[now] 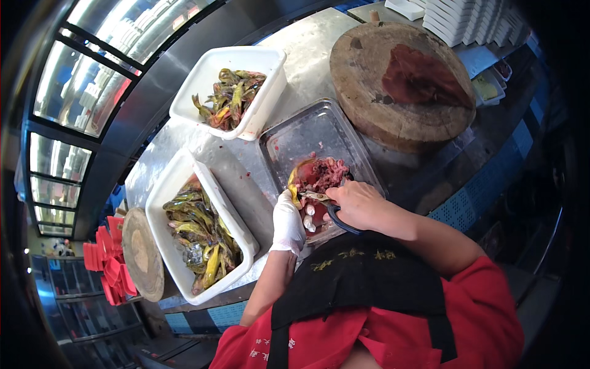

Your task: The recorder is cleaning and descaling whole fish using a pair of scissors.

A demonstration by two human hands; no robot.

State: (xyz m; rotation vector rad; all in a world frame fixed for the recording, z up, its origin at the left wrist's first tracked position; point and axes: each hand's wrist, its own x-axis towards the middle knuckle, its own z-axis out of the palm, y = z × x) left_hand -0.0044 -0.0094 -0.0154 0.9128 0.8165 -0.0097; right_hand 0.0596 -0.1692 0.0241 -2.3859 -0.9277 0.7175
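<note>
In a white glove, my left hand (289, 221) grips a yellowish fish (294, 177) over the near part of a clear plastic tray (295, 119). My bare right hand (359, 205) holds scissors (339, 217) with dark blue handles. Their metal blades reach left to the fish beside my gloved fingers, and the exact cut spot is hidden. Just beyond the blades, a heap of reddish fish innards (328, 173) lies in the tray with bloody liquid around it.
Two white plastic tubs hold yellow-green fish: one tub (184, 87) behind, one (159, 221) at left. A thick round wooden chopping block (357, 69) bears a dark red wet sheet (415, 76). Stacked white trays (449, 23) stand at far right; red scoops (110, 263) sit beyond another wooden block (140, 253).
</note>
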